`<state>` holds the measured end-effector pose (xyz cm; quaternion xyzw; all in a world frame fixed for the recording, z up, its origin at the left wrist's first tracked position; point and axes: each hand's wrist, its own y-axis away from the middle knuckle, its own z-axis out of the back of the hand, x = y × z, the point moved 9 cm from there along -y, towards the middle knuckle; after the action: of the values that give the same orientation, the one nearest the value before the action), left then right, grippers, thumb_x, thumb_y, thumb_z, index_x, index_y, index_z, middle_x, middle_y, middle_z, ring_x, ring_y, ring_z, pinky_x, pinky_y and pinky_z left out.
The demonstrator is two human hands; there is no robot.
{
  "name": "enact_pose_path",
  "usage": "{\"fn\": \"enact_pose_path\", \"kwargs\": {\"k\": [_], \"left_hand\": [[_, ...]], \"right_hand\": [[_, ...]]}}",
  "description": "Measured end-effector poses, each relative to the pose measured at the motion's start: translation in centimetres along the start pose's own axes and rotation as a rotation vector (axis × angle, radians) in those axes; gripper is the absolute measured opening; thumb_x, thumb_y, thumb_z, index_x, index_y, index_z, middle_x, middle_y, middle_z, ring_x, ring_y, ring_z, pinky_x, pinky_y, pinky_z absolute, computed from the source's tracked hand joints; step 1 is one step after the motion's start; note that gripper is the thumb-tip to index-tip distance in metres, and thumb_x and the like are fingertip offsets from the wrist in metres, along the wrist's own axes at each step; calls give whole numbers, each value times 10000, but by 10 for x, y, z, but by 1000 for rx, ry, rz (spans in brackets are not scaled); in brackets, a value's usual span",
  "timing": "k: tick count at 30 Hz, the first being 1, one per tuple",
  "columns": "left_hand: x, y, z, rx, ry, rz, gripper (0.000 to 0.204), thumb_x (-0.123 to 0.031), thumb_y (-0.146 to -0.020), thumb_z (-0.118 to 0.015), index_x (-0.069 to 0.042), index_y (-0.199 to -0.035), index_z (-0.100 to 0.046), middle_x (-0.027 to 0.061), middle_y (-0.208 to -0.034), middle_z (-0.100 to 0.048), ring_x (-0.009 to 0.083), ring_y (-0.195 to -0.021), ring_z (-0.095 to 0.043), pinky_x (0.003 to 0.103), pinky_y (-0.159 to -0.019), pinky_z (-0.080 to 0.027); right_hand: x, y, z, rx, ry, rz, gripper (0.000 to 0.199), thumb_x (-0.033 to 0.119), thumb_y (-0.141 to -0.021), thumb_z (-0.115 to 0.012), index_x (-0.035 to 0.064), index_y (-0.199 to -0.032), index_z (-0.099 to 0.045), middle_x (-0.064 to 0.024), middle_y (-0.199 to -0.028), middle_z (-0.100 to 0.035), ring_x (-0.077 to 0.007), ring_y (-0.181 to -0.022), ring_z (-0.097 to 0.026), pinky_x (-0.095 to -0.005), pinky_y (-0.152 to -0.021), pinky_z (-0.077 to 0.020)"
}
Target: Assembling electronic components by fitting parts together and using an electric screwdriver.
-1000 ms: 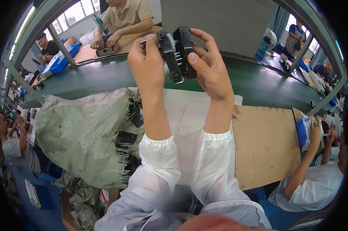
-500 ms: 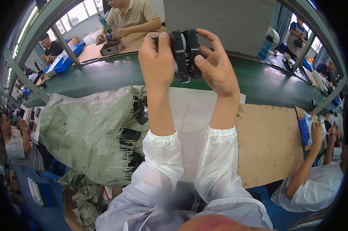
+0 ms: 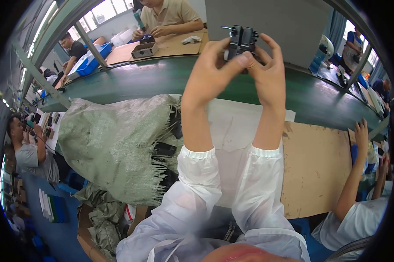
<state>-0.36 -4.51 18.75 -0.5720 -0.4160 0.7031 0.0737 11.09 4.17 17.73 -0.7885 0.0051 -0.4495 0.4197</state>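
Both my hands hold up a black plastic mechanism point(image 3: 245, 37) over the far side of the table, above the green belt. It has ridged, tooth-like edges on its right side, and a thin metal pin juts out at its upper left. My left hand point(image 3: 208, 74) grips its left side, with the thumb laid across the near face. My right hand point(image 3: 269, 72) closes on the right side, thumb near the left thumb and index finger raised along the edge. The fingers behind the piece are partly hidden.
Under my forearms lies white paper point(image 3: 234, 131), with brown cardboard point(image 3: 317, 170) to its right. A grey-green woven sack point(image 3: 114, 146) partly covers black parts point(image 3: 165, 149) on the left. A green conveyor belt point(image 3: 131, 89) runs beyond. Co-workers sit across it and on both sides.
The mechanism has been turned, showing a different, narrower face with the pin at left. My left thumb has swung across it toward the right hand. The whole view has shifted slightly.
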Motion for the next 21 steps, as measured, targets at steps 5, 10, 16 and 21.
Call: {"fn": "enact_pose_path", "kwargs": {"k": [5,10,16,21], "left_hand": [[-6,2,1,-9,-167,4,632,-168,-749,-774,113,-1263,-534,178,-1071,-638,250,-888,-618,304,-806,-517],[-4,0,7,5,-247,-11,647,-49,-719,-769,96,-1297,-516,188,-1036,-654,233,-909,-633,290,-802,-529],[-9,1,6,13,-164,12,582,-14,-692,-748,92,-1231,-555,182,-1003,-670,219,-890,-635,284,-780,-533],[-3,4,3,78,1,84,543,-35,-679,-760,85,-1178,-581,171,-980,-678,204,-838,-636,279,-739,-532]], "right_hand": [[3,-2,0,-49,50,-55,543,203,-981,-628,32,-1433,-380,-206,-1140,-624,-202,-895,-644,-269,-765,-522],[3,-3,7,-112,-71,-23,479,223,-1013,-579,37,-1423,-415,-162,-1091,-656,-176,-881,-641,-256,-764,-512],[-2,-1,19,-118,-26,-115,456,262,-1012,-584,16,-1385,-492,-162,-1147,-642,-172,-935,-641,-252,-829,-519],[-3,0,17,22,-162,-151,442,271,-989,-627,-15,-1320,-564,-152,-1125,-657,-164,-878,-645,-223,-781,-513]]}}
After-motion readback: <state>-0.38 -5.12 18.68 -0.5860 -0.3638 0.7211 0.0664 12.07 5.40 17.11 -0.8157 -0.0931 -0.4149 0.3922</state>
